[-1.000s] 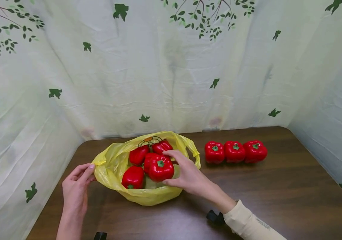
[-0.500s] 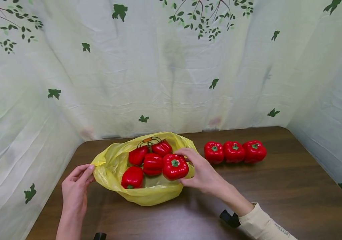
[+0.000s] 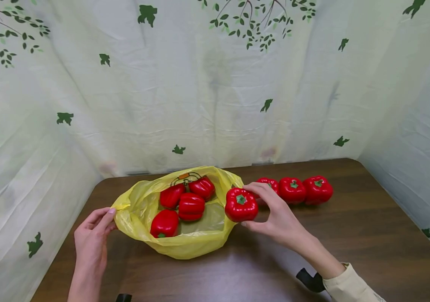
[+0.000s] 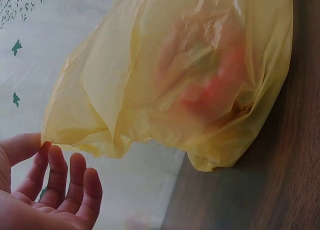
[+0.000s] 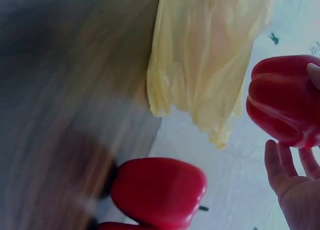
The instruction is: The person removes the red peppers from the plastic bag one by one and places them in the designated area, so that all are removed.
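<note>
My left hand [image 3: 92,235] pinches the left rim of a yellow plastic bag [image 3: 185,249] between thumb and forefinger; the left wrist view shows the other fingers of that hand [image 4: 55,185] loosely bent below the pinch. Inside the wide-mouthed bag lie several red bell peppers [image 3: 191,206]. Just off the bag's right rim, my right hand [image 3: 283,218] holds another glossy red bell pepper [image 3: 241,204], its green stem facing the head camera. In the right wrist view this pepper [image 5: 285,100] is up in the air, gripped between thumb and fingers.
Three red bell peppers [image 3: 292,190] stand in a row at the back right of the brown wooden table [image 3: 369,235], the leftmost partly hidden behind my right hand. A pale leaf-patterned sheet [image 3: 215,96] hangs behind and at both sides.
My right hand has carried its bell pepper rightward, from over the bag's opening to past its right rim. The left hand has stayed on the rim.
</note>
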`<state>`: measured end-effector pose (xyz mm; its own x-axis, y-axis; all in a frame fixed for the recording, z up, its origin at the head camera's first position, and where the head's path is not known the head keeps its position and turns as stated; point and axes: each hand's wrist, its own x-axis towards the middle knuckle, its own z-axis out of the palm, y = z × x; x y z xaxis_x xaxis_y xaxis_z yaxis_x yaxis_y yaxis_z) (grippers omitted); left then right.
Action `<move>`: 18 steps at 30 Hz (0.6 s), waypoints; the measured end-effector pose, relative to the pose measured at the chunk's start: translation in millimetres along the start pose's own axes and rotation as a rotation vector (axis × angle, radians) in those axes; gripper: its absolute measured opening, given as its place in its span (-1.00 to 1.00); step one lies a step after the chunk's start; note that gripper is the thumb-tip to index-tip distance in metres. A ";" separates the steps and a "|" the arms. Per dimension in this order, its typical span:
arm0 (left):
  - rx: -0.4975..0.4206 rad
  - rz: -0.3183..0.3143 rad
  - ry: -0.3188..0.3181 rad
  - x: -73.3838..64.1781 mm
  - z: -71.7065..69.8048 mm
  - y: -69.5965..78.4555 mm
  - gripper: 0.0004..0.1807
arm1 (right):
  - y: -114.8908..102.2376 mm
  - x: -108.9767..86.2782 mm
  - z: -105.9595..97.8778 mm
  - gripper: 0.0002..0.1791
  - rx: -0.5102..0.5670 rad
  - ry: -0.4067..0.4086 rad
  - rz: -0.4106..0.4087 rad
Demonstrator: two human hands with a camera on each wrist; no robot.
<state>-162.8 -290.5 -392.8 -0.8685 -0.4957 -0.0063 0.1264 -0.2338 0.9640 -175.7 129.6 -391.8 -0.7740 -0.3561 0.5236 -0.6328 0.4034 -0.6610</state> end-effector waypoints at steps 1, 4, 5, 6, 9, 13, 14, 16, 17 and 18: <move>0.001 0.001 0.001 0.0 -0.2 -0.1 -0.90 | 0.3 -2.1 -1.3 -0.17 -0.008 0.006 0.006; 0.006 0.003 -0.002 -0.2 -0.6 0.1 -0.89 | 2.0 -8.3 -5.4 -0.14 -0.031 0.020 0.036; 0.005 0.002 -0.003 -0.1 -0.6 0.2 -0.88 | 2.6 -10.4 -7.0 -0.12 -0.037 0.026 0.044; 0.002 0.002 -0.005 0.0 -0.6 0.4 -0.87 | 3.2 -12.5 -8.9 -0.10 -0.042 0.031 0.050; -0.002 0.001 -0.006 -0.1 -0.7 0.7 -0.87 | 5.5 -18.3 -15.9 -0.07 -0.071 0.042 0.067; -0.009 -0.002 -0.007 -0.4 -1.4 0.5 -0.88 | 8.9 -25.8 -28.0 -0.08 -0.106 0.055 0.062; -0.008 -0.001 -0.007 -0.4 -1.5 0.4 -0.88 | 9.7 -27.7 -31.4 -0.08 -0.113 0.057 0.061; -0.011 0.000 -0.009 -0.4 -1.6 0.1 -0.88 | 11.4 -31.3 -38.2 -0.08 -0.131 0.064 0.048; -0.011 0.002 -0.010 -0.2 -1.7 0.0 -0.88 | 12.5 -33.2 -41.7 -0.07 -0.137 0.065 0.043; -0.009 0.003 -0.011 -0.1 -1.5 -0.2 -0.88 | 13.7 -35.1 -45.2 -0.07 -0.143 0.064 0.037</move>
<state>-162.0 -291.7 -393.4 -0.8733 -0.4872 -0.0001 0.1338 -0.2400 0.9615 -158.3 185.7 -394.9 -0.7940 -0.2860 0.5364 -0.5971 0.5332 -0.5994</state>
